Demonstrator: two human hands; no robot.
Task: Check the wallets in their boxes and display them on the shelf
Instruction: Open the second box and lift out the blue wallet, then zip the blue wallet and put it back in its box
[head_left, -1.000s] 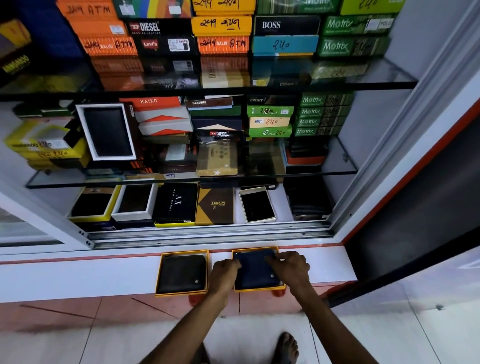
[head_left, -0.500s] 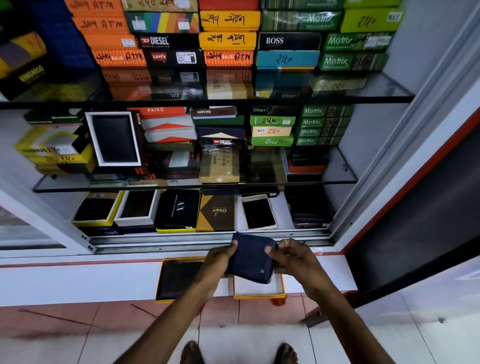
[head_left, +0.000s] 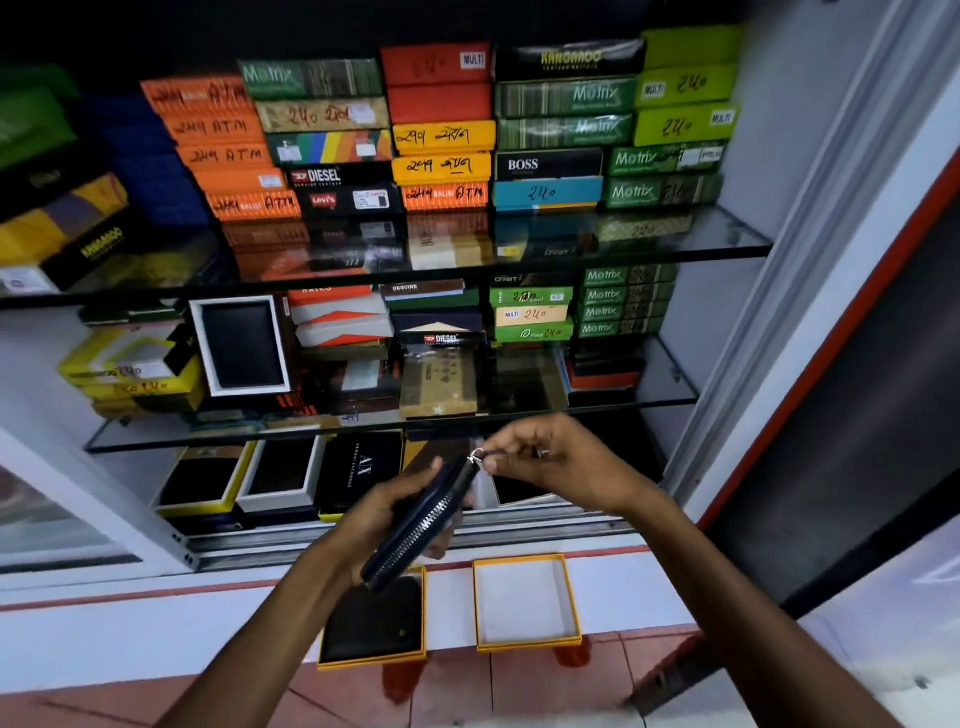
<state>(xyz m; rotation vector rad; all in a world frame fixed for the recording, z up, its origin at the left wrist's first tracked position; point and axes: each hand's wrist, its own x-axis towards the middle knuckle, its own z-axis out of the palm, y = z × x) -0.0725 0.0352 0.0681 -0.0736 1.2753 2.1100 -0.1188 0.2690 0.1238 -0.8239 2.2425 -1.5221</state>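
Observation:
I hold a dark blue zip wallet (head_left: 421, 525) edge-up in front of the cabinet, its metal zipper facing me. My left hand (head_left: 382, 514) grips its body from the left. My right hand (head_left: 550, 462) pinches the zipper pull at the wallet's top end. Below, on the white ledge (head_left: 156, 634), stands the wallet's orange-rimmed box (head_left: 525, 603), now with only its white lining showing. Left of it a second orange-rimmed box (head_left: 376, 623) holds a black wallet.
The open cabinet has two glass shelves (head_left: 675, 249) stacked with coloured wallet boxes. On its floor lie several open boxes with dark wallets (head_left: 280, 475) and a black AX box (head_left: 363, 475). A sliding-door track (head_left: 519, 525) runs along the front. Red floor tiles lie below the ledge.
Both hands lifted the blue wallet out of the right box and raised it, turning it edge-up. My right hand shifted to the zipper pull. The camera tilted upward.

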